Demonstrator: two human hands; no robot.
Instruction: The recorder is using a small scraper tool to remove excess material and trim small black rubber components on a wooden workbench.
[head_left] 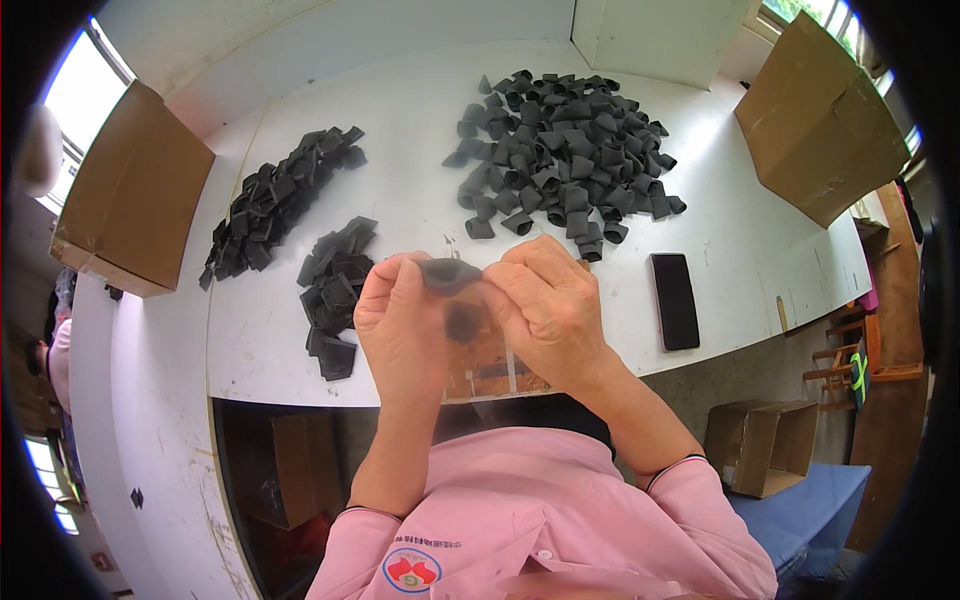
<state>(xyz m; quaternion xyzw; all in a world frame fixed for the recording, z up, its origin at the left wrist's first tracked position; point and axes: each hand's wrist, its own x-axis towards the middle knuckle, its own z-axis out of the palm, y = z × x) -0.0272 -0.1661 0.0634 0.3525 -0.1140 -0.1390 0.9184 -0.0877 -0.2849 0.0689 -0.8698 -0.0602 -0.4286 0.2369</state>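
Both hands pinch a small black fabric sleeve (448,275) above the near part of the white table. My left hand (398,320) is closed on its left end, thumb and fingertips together. At its right end, my right hand (545,312) is closed too, fingers curled. Just below the sleeve a second dark piece (462,322) shows, blurred, over a brown wooden patch (480,368) at the table edge. Beside my left hand lies a small pile of flat black pieces (338,275). Beyond my right hand spreads a large heap of open, tube-like black sleeves (570,150).
A longer pile of flat black pieces (275,205) lies far left on the white table (420,190). Cardboard boxes stand at left (140,190) and right (820,120). A black phone (675,302) lies right of my right hand. Below right, another box (760,445) sits by blue cloth (805,515).
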